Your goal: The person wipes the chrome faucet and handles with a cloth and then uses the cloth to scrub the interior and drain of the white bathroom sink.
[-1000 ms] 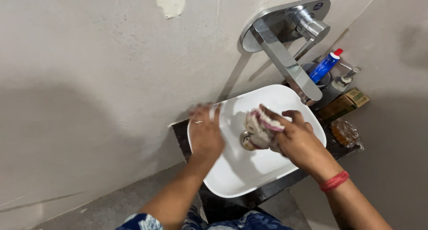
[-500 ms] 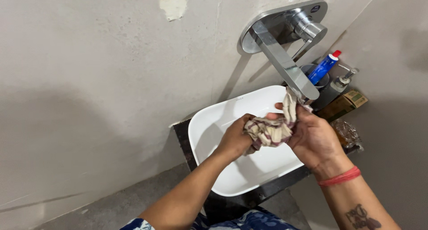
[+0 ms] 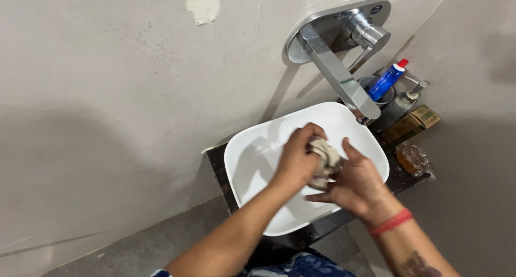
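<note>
Wringing a balled rag over the white basin, left hand and right hand both clench it. Risk: runoff splashing past the rim onto the desk, or an elbow knocking the toothpaste tube.

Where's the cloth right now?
In the head view, the cloth is bunched between the left hand and right hand, above the white basin, below the faucet spout.

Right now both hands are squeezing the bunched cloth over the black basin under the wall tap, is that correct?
Not quite: the basin is white, not black, as the head view shows. The left hand and right hand do squeeze the bunched cloth over it, under the wall tap.
</note>
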